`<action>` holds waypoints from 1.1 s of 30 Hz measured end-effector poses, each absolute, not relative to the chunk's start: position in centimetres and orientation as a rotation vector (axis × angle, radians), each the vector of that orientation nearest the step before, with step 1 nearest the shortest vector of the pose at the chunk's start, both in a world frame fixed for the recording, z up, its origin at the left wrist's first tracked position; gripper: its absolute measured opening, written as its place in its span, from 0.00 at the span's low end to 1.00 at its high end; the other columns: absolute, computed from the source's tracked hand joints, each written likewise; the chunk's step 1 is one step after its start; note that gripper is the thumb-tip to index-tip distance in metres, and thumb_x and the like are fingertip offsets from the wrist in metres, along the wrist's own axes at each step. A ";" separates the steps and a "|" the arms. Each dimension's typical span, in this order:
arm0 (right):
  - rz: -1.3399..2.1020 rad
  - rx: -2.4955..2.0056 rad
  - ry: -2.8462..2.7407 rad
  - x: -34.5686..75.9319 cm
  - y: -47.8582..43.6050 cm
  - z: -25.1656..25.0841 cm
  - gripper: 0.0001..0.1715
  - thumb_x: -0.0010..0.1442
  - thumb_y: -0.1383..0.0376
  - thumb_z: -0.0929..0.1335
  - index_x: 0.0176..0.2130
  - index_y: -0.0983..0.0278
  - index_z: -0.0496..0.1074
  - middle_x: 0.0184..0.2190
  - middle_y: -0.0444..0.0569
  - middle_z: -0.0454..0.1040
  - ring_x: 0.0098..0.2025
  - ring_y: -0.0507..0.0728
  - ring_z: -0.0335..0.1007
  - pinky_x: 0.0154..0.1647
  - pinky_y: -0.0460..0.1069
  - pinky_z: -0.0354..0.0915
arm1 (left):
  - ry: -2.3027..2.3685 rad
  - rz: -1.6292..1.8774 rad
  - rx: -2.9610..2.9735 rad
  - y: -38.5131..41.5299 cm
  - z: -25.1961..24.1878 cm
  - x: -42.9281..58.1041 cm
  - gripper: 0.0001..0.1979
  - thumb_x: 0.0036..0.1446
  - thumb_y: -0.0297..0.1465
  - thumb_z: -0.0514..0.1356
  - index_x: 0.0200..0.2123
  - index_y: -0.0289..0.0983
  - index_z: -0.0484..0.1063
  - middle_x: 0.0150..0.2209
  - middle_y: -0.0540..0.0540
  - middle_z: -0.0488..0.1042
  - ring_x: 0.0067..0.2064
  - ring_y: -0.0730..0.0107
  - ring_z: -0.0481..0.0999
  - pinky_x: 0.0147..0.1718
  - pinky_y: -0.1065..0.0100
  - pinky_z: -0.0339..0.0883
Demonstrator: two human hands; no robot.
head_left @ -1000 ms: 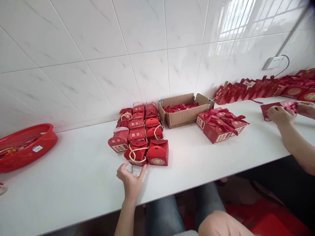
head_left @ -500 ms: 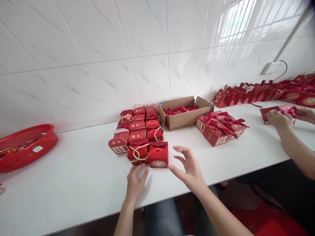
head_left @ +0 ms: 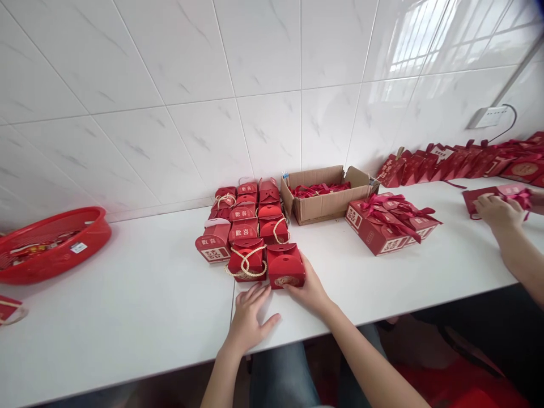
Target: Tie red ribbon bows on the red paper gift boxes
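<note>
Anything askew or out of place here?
One pale-lidded box juts left of the neat columns of red boxes. A lone red item lies apart at the left edge of the table. The right hand grips the front box.

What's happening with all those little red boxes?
A person sits at a white table in front of a cluster of small red gift boxes. Their right hand holds the front small red box, while the left hand lies flat on the table just before the rope-handled box. At the right, a co-worker's hand handles a flat red box. A cardboard box of red ribbons stands behind.
</note>
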State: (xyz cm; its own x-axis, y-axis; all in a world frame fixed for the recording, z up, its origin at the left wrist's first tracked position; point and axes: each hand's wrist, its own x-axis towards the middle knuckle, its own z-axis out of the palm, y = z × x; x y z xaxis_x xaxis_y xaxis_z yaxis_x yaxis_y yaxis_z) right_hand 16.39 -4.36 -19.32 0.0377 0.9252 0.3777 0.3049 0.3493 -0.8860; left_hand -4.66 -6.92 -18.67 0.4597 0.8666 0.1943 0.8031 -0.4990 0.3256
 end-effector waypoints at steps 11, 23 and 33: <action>0.427 -1.877 -1.095 19.1 -5.3 -19.3 0.69 0.36 0.52 0.75 0.66 0.67 0.39 0.59 0.65 0.52 0.61 0.74 0.49 0.58 0.68 0.47 | 1.311 0.412 2.640 -6.4 -18.8 -4.3 0.23 0.56 0.43 0.57 0.55 0.48 0.66 0.60 0.45 0.64 0.61 0.49 0.60 0.53 0.48 0.59; 0.683 -1.380 -0.740 22.3 -8.1 -21.0 0.23 0.57 0.51 0.64 0.44 0.64 0.66 0.39 0.53 0.69 0.43 0.60 0.67 0.47 0.56 0.63 | 1.319 0.497 2.531 -5.8 -19.0 -3.9 0.22 0.53 0.43 0.59 0.52 0.49 0.70 0.57 0.45 0.68 0.60 0.47 0.62 0.54 0.46 0.59; 0.561 -1.438 -0.891 22.5 -7.8 -21.9 0.17 0.56 0.55 0.65 0.42 0.63 0.69 0.43 0.54 0.69 0.47 0.61 0.66 0.48 0.57 0.63 | 0.315 0.513 1.522 -13.6 -1.4 3.9 0.17 0.57 0.45 0.56 0.37 0.42 0.79 0.39 0.44 0.77 0.40 0.63 0.77 0.42 0.65 0.70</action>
